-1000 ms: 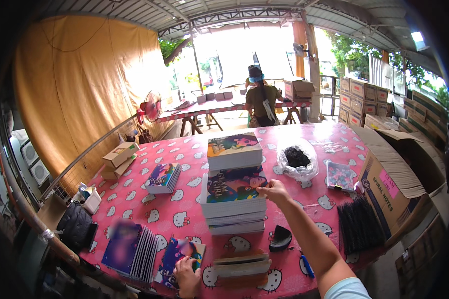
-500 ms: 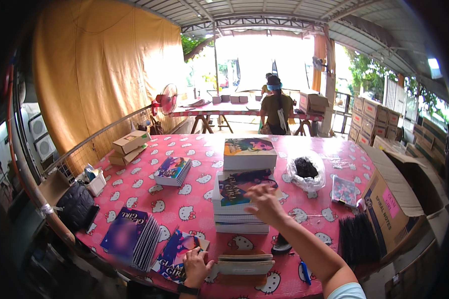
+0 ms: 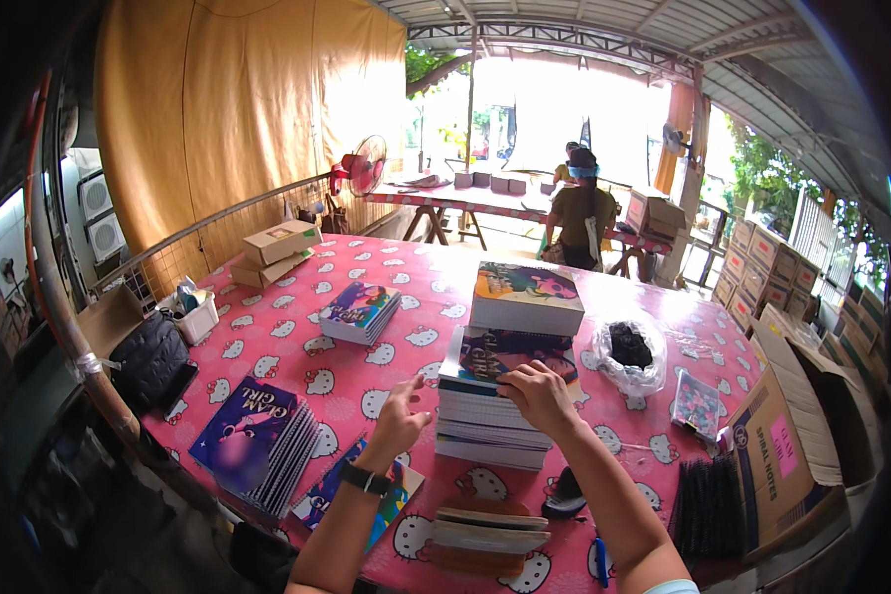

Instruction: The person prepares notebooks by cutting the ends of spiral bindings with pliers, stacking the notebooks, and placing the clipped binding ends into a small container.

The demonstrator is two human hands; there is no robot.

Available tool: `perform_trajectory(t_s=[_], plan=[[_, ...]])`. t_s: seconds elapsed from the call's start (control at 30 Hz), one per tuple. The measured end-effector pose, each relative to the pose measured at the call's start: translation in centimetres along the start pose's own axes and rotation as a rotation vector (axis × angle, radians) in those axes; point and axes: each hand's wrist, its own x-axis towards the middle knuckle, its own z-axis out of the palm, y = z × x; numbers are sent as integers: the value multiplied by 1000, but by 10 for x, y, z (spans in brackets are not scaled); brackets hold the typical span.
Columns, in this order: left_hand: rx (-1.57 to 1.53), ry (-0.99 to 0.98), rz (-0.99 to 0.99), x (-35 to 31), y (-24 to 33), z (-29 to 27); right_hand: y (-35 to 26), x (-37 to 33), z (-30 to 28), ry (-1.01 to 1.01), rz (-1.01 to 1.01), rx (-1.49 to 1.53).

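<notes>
In the middle of the table stands a tall stack of notebooks (image 3: 493, 431) with white page edges. On it lies a notebook with a dark, colourful cover (image 3: 480, 348). My right hand (image 3: 540, 393) bends its fingers down at the near edge of this top notebook and grips it there. To the left of the stack, my left hand (image 3: 398, 424) is raised with its fingers apart and nothing in them. Beneath my left forearm lies a colourful notebook (image 3: 391, 500), partly hidden. At the left is a fanned pile of spiral notebooks (image 3: 257, 441).
Behind the stack stands another block of notebooks (image 3: 527, 297); a smaller pile (image 3: 359, 312) is to its left. On the right are a plastic bag with black material (image 3: 629, 346), black spiral bindings (image 3: 708, 505) and an open carton (image 3: 777, 465). A co-worker (image 3: 579, 213) stands beyond the table.
My left hand has left the near notebook and risen toward the stack's left side. My right hand has come down from above the top notebook to its near edge. The view has shifted slightly.
</notes>
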Motion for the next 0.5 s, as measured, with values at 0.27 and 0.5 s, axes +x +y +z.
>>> perform_trajectory(t_s=[0.27, 0.5], plan=[[138, -168, 34, 13, 9, 3, 0, 6, -2, 8, 37, -4], [-1080, -243, -398, 13, 20, -19, -37, 2, -26, 19, -52, -37]])
